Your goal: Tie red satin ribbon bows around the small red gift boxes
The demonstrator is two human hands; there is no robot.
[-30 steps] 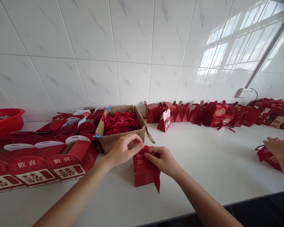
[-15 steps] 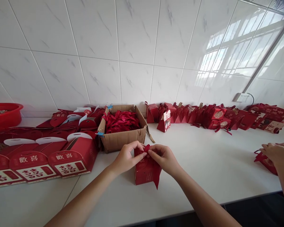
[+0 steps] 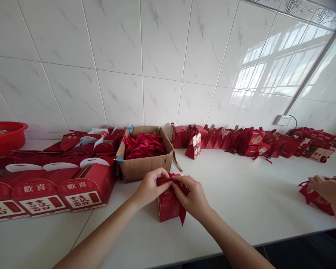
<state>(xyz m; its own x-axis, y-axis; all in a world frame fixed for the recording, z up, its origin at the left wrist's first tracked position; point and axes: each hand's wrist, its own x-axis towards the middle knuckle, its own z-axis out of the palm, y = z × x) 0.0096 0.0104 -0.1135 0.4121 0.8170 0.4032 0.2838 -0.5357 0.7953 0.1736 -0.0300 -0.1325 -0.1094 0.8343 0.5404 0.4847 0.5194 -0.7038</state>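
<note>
A small red gift box [image 3: 167, 205] stands upright on the white counter [image 3: 235, 194] in front of me. A red ribbon [image 3: 182, 213] runs over its top and hangs down its right side. My left hand [image 3: 150, 186] pinches the ribbon at the box's top left. My right hand [image 3: 192, 196] pinches the same ribbon at the top right, fingers pressed together. Both hands meet over the box's top, which hides the knot area.
A cardboard box [image 3: 145, 166] full of red ribbons sits just behind. Flat red boxes [image 3: 81, 190] lie stacked at left, near a red basin [image 3: 6, 137]. Finished red boxes [image 3: 249, 142] line the tiled wall. Another person's hands [image 3: 326, 186] hold a red box at the right edge.
My hands have closed in together over the box's top, working the ribbon. The view has shifted slightly; the box stays in place.
</note>
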